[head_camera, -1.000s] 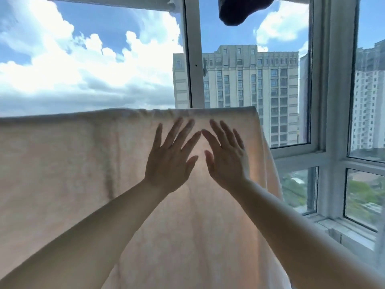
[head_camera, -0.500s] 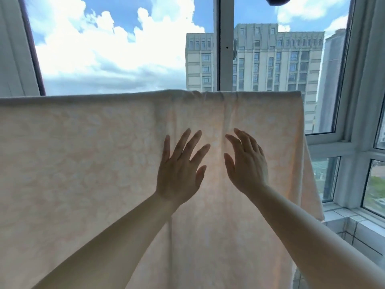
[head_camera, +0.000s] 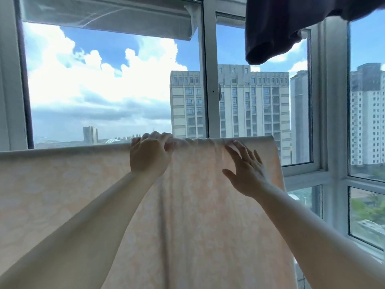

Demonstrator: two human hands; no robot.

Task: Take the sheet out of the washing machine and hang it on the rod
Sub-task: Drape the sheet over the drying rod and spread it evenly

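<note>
A pale peach sheet (head_camera: 62, 195) hangs draped over a horizontal rod, which is hidden under the sheet's top fold. The sheet spans from the left edge to about three quarters across. My left hand (head_camera: 149, 155) grips the top fold, fingers curled over it near the middle. My right hand (head_camera: 246, 170) lies flat against the sheet's front just below the top fold, fingers spread and straight, near the sheet's right edge.
Behind the sheet is a large window (head_camera: 206, 80) with white frames, sky and tall buildings outside. A dark garment (head_camera: 277, 32) hangs from above at the upper right. A low window sill (head_camera: 312, 174) runs along the right side.
Both hands rose from the sheet's middle to its top. The left hand went from flat and spread to curled over the top fold. The view tilted up.
</note>
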